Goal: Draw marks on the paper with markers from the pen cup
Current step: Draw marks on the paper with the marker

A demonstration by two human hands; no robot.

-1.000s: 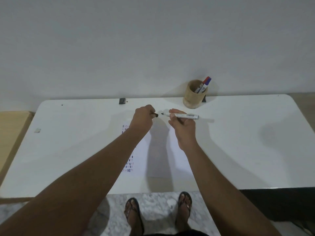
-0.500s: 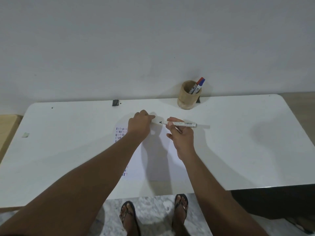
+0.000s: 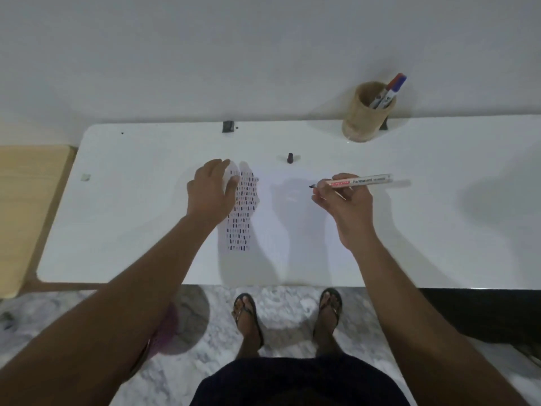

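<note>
A white sheet of paper [image 3: 281,218] lies on the white table [image 3: 439,230], with columns of short dark marks along its left side. My left hand [image 3: 212,194] rests flat on the paper's upper left corner, fingers apart. My right hand [image 3: 347,203] holds an uncapped white permanent marker [image 3: 360,181], tip pointing left just above the paper. The marker's dark cap [image 3: 290,158] stands on the table beyond the paper. A wooden pen cup [image 3: 364,115] at the back right holds two markers with red and blue caps.
A small black block [image 3: 228,126] sits at the table's back edge by the wall. A light wooden surface [image 3: 26,206] adjoins the table on the left. A small scrap [image 3: 85,177] lies near the left edge. My sandalled feet stand on marble floor below.
My left hand let go of the cap, which now stands on the table, and moved left onto the paper's corner. My right hand moved right with the marker.
</note>
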